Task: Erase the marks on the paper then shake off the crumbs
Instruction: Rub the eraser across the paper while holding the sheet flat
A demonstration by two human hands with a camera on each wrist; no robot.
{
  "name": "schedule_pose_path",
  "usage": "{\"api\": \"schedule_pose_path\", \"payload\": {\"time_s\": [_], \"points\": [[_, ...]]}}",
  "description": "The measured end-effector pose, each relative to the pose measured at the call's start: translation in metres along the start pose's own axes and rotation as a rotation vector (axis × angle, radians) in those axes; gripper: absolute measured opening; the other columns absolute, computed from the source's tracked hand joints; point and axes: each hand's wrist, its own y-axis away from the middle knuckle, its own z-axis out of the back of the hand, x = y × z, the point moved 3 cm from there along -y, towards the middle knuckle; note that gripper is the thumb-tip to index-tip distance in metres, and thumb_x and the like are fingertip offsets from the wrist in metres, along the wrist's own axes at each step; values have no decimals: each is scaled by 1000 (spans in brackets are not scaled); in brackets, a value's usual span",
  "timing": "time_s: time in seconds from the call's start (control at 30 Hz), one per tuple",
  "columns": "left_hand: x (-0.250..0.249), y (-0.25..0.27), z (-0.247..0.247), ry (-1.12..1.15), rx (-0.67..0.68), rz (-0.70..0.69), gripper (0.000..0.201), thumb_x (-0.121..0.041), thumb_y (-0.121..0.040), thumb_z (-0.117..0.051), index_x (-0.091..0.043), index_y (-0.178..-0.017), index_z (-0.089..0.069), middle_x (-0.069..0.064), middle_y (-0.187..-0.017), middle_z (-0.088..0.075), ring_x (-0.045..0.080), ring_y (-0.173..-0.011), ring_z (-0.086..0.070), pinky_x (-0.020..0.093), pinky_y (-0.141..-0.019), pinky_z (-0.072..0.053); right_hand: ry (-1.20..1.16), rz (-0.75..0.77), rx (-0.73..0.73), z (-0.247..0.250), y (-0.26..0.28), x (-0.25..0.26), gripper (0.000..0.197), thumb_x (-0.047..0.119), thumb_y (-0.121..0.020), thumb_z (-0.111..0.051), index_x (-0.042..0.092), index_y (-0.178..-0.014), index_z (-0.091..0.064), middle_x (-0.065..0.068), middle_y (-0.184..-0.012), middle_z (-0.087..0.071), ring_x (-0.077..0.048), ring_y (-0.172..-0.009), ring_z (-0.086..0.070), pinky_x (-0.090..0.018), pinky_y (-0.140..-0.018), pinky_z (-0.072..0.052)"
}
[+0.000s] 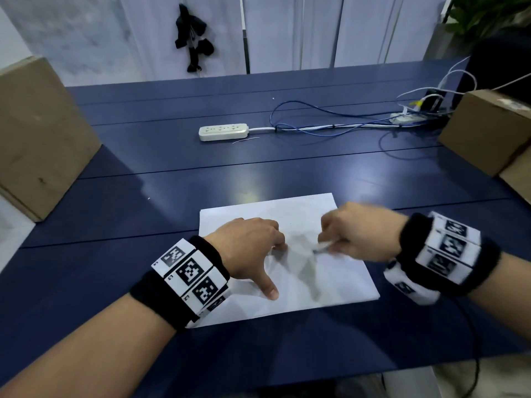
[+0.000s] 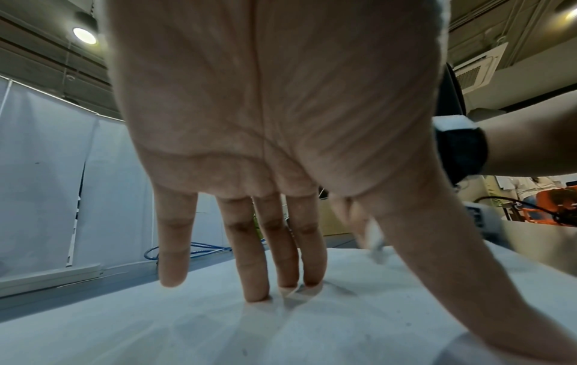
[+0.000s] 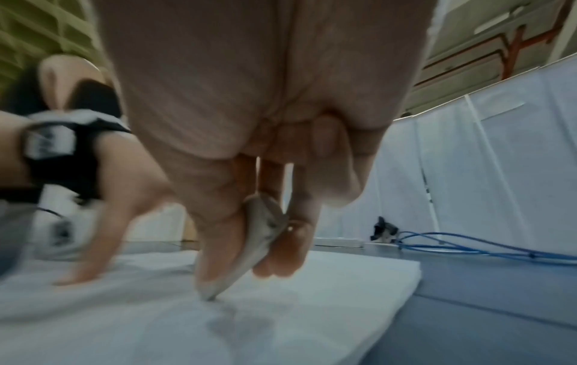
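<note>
Blue table (image 1: 161, 196) carrying white paper (image 1: 339, 282) near front edge. Left hand (image 1: 253, 248) lying spread on paper, straight fingers (image 2: 256, 271) and thumb pressing sheet flat, nothing grasped. Right hand (image 1: 359, 234) pinching worn eraser (image 3: 249, 249) between thumb and fingertips, eraser tip touching paper just right of left hand; right hand blurring. Power strip (image 1: 223, 131) and blue cable (image 1: 316, 122) lying far behind; cardboard boxes (image 1: 40, 133) standing at left and right edges.

An office-like workroom: blue table (image 1: 172, 156), power strip (image 1: 223, 132), cardboard boxes (image 1: 37, 133), partition panels (image 1: 287, 30).
</note>
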Motion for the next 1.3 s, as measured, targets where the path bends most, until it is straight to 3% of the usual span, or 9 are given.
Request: {"api": "schedule_pose_path", "payload": {"time_s": [0.13,0.23,0.37,0.53,0.77,0.97,1.07,1.17,1.3], "points": [[-1,0,0,13,-4,-24,84,-67,-59,-81,-40,-133,-51,-14,-111,-52,11,-95,-50,31,-79,-39,-259,199,163,-6,27,25,23,34,-89,-63,33,-111,-70,12,-102,-62,-6,-90,-55,-24,-75,-46],[-4,0,2,21,8,-37,88,-64,-61,-82,-48,-138,-43,-16,-108,-48,8,-89,-42,29,-78,-32,-221,11,94,-6,7,5,29,44,-86,-58,27,-106,-71,10,-99,-67,-11,-93,-60,-29,-81,-51],[-6,1,3,7,18,-33,90,-66,-61,-81,-50,-141,-41,-15,-107,-46,9,-87,-43,29,-77,-33,-60,-135,-76,-2,-8,-18,34,56,-87,-51,28,-95,-68,5,-90,-67,-21,-88,-62,-37,-72,-54],[-6,-1,5,-23,26,-29,90,-67,-60,-80,-47,-140,-44,-15,-110,-46,9,-89,-46,29,-79,-32,-212,178,125,-6,24,15,25,35,-88,-62,36,-112,-69,15,-105,-63,-5,-94,-56,-21,-72,-41],[-12,-1,10,-67,60,-11,85,-65,-62,-81,-45,-137,-47,-15,-106,-40,11,-84,-42,29,-76,-28,-180,-90,-19,2,-12,-16,36,56,-81,-52,31,-98,-71,8,-91,-68,-19,-90,-61,-38,-76,-54],[-12,-2,10,-72,70,-11,85,-65,-60,-82,-43,-135,-48,-15,-110,-43,11,-84,-42,29,-76,-29,-178,167,148,-7,23,15,21,34,-89,-62,31,-108,-70,12,-101,-63,-9,-88,-55,-23,-73,-40],[-14,-5,11,-94,80,-15,84,-65,-59,-82,-42,-133,-50,-16,-106,-41,12,-84,-44,29,-75,-30,-239,55,130,-4,10,7,25,40,-86,-64,27,-106,-73,10,-97,-68,-10,-83,-57,-24,-73,-45],[-17,-7,14,-122,86,-13,83,-66,-58,-82,-41,-130,-52,-16,-107,-44,13,-85,-44,29,-73,-31,-108,-111,-69,3,-12,-15,41,56,-87,-52,18,-85,-69,1,-83,-68,-24,-83,-63,-33,-66,-53],[-18,-7,14,-124,86,-31,84,-65,-58,-83,-38,-133,-54,-15,-114,-44,12,-85,-39,28,-73,-30,-21,20,-33,0,5,0,32,46,-92,-51,22,-100,-71,5,-95,-64,-19,-90,-58,-30,-64,-44]]}}
